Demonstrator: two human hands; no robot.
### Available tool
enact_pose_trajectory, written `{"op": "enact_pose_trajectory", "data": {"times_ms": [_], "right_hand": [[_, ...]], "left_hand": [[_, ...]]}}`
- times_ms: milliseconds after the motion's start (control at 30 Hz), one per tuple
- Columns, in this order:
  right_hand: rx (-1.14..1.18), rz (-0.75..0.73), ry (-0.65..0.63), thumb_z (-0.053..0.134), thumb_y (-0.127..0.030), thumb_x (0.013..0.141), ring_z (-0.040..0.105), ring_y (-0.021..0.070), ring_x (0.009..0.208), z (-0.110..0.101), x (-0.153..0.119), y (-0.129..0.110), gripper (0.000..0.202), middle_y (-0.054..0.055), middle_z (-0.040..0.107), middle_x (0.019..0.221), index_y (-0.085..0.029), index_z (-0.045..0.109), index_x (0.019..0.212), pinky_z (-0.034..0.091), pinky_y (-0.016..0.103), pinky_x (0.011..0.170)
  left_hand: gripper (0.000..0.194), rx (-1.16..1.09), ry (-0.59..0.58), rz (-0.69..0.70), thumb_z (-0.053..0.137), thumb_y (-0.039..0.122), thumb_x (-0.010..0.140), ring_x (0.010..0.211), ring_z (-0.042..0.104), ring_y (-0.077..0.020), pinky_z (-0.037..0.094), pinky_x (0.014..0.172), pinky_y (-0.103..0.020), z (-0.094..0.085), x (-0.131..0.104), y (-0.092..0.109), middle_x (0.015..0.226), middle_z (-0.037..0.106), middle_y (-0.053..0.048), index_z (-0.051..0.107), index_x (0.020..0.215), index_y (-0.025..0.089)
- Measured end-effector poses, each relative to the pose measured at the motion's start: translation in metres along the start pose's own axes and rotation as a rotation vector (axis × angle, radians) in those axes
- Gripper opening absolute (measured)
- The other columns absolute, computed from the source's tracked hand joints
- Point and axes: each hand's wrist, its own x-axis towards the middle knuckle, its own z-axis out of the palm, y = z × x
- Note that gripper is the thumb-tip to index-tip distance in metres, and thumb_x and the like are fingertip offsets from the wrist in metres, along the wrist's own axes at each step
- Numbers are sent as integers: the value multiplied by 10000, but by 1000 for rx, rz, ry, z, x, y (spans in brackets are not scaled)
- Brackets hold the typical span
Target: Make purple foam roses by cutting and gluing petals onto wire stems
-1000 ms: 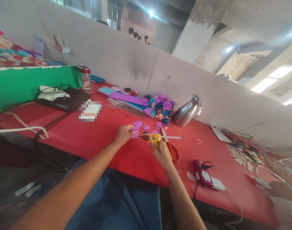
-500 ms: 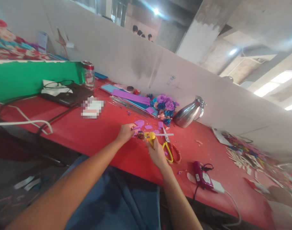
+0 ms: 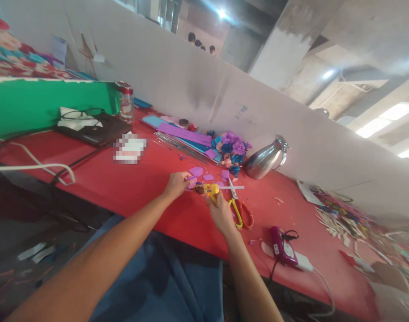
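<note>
My right hand (image 3: 220, 210) is wrapped round a yellow glue gun (image 3: 212, 189), with a pale glue stick (image 3: 236, 187) poking out of its back end to the right. The gun's dark, crusted nozzle (image 3: 198, 189) points left, towards my left hand (image 3: 176, 184). A small purple piece (image 3: 192, 177) is pinched in the fingers of my left hand. Purple paper scraps (image 3: 195, 171) lie just beyond both hands. Scissors (image 3: 237, 213) with yellow and red handles rest right of my right hand.
Purple strips (image 3: 184, 133), paper flowers (image 3: 233, 145) and a metal jug (image 3: 266, 158) stand along the partition. At left are a glass bottle (image 3: 126, 107) and a dark case (image 3: 100, 129). A purple power strip (image 3: 284, 246) sits at right, by sticks (image 3: 335, 223).
The view has shifted slightly. Both hands keep nearly the same pose and hold the same things, with the glue gun still close to the purple piece.
</note>
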Motion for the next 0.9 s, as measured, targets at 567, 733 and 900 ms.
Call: {"op": "enact_pose_trajectory", "data": {"times_ms": [567,733,900], "right_hand": [[-159,53,1,436,-410,904,649,239,860,-12,1,2,413,118,692,939,-152,496,1220,393,271,666],[-180,71,-13,419,-421,912,651,248,885,-18,1,-1,415,128,694,966,-161,494,1226,389,276,676],[-224,67,6,407,-415,918,658,259,880,-22,-2,-5,433,139,698,975,-158,466,1261,391,282,669]], "left_hand": [[196,49,0,33,576,309,664,579,539,-144,332,536,-230,-3,-2,4,607,646,-11,674,714,148],[192,59,7,37,578,312,664,597,539,-148,334,541,-228,-3,-1,4,614,649,-14,672,705,149],[189,54,7,33,572,315,659,562,503,-135,317,522,-226,-3,-2,5,564,604,5,665,679,152]]}}
